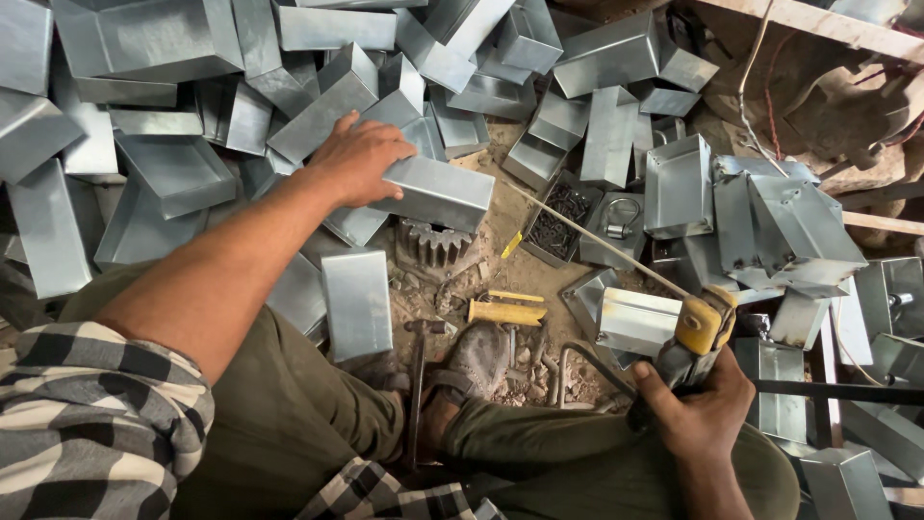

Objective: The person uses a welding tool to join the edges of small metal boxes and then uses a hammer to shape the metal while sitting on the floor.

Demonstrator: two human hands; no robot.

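A galvanised sheet-metal box (438,193) is grasped at its near end by the left hand (358,159), lifted clear of the pile of like boxes (173,116), its long axis running left to right, slightly downward. The right hand (701,409) is clenched round a yellow-capped hand tool (695,337), held upright, apparently so its head meets another box (637,321) touching it. A toothed gear (433,243) lies just below the lifted box.

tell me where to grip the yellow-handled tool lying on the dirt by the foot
Take the yellow handle around its middle, from above: it lies flat on bare ground, lengthwise left to right, clear of the gear and the foot.
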